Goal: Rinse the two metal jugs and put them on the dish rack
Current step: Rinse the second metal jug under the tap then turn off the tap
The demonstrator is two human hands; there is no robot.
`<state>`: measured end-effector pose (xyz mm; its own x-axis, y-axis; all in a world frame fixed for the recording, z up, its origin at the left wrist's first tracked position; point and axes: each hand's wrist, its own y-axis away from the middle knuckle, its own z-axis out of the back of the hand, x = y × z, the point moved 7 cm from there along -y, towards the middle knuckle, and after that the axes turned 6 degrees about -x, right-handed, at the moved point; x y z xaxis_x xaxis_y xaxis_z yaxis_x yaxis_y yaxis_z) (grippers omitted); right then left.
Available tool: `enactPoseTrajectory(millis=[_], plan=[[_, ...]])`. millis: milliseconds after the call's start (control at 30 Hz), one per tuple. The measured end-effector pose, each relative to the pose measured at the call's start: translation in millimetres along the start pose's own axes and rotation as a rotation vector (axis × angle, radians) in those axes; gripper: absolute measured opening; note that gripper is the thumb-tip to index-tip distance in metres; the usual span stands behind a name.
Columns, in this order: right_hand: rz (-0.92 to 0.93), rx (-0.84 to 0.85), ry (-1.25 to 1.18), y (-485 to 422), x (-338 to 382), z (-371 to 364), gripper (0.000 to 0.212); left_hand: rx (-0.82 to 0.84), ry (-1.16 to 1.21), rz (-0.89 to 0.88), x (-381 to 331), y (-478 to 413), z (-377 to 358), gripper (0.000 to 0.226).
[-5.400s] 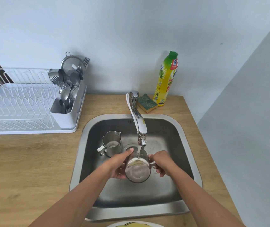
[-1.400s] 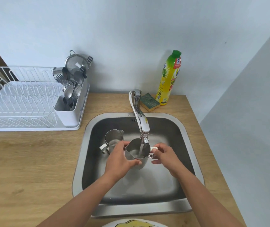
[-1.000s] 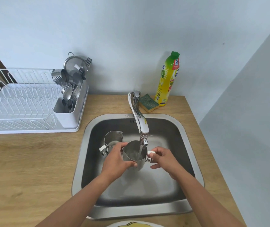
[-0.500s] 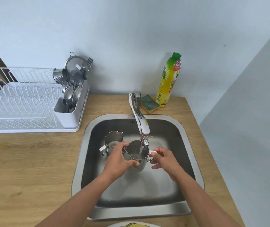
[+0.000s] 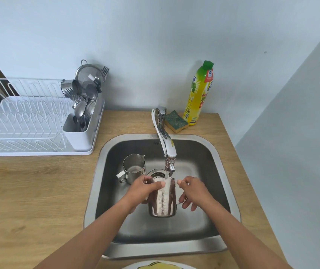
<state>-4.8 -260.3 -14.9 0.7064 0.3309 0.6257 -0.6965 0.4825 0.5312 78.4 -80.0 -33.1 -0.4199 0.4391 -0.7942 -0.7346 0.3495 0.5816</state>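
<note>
I hold one metal jug (image 5: 162, 199) over the steel sink (image 5: 221, 171), tipped on its side with its mouth away from me, under the tap (image 5: 167, 150). My left hand (image 5: 142, 191) grips the jug's body, thumb across its upper side. My right hand (image 5: 193, 192) holds the jug's handle side, thumb and forefinger at the rim; the handle is mostly hidden. The second metal jug (image 5: 134, 167) stands upright in the sink's back left, with its white-tipped handle toward the left. The white dish rack (image 5: 19, 121) sits on the counter to the left.
The rack's cutlery holder (image 5: 81, 131) holds spoons, forks and a strainer. A green-and-yellow sponge (image 5: 175, 121) and a yellow soap bottle (image 5: 199, 94) stand behind the sink. A plate edge (image 5: 155, 265) shows at the bottom. A wall closes off the right.
The jug was upright under the running tap; now it is tipped on its side, mouth away from me, and lower in the sink. Both hands moved with it.
</note>
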Motion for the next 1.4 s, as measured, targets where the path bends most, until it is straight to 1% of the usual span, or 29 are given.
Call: enactPoseTrajectory(millis=[233, 400, 633, 767, 933, 1067, 1200, 1233, 1400], plan=[[-0.018, 0.011, 0.100, 2.3, -1.7, -3.7, 0.035, 0.037, 0.026, 0.101, 9.7, 4.8, -6.8, 0.055], [-0.019, -0.030, 0.165, -0.5, -3.4, -4.3, 0.039, 0.068, 0.027, 0.200, 12.9, 10.7, -10.4, 0.052], [-0.079, -0.066, 0.096, -3.8, -8.7, -1.6, 0.037, 0.086, 0.039, 0.251, 18.0, 11.6, -16.5, 0.054], [-0.162, -0.046, -0.007, -7.5, -15.0, -5.2, 0.037, 0.073, 0.037, 0.291, 20.3, 12.0, -15.5, 0.052], [-0.222, 0.019, -0.063, -8.6, -18.4, -15.0, 0.026, 0.049, 0.032, 0.351, 21.4, 20.0, -16.1, 0.049], [-0.158, 0.039, -0.032, -6.6, -18.0, -15.5, 0.035, 0.029, 0.001, 0.311, 20.6, 21.0, -14.5, 0.050], [-0.034, 0.056, -0.001, -0.1, -13.5, -15.1, 0.032, 0.043, 0.040, 0.232, 18.3, 22.9, -14.5, 0.035], [-0.015, 0.061, 0.004, 0.8, -12.8, -15.9, 0.032, 0.042, 0.061, 0.206, 18.7, 21.6, -14.6, 0.034], [0.057, 0.045, 0.010, 5.5, -7.8, -18.6, 0.027, -0.046, 0.219, 0.144, 26.1, 19.2, -10.3, 0.064]])
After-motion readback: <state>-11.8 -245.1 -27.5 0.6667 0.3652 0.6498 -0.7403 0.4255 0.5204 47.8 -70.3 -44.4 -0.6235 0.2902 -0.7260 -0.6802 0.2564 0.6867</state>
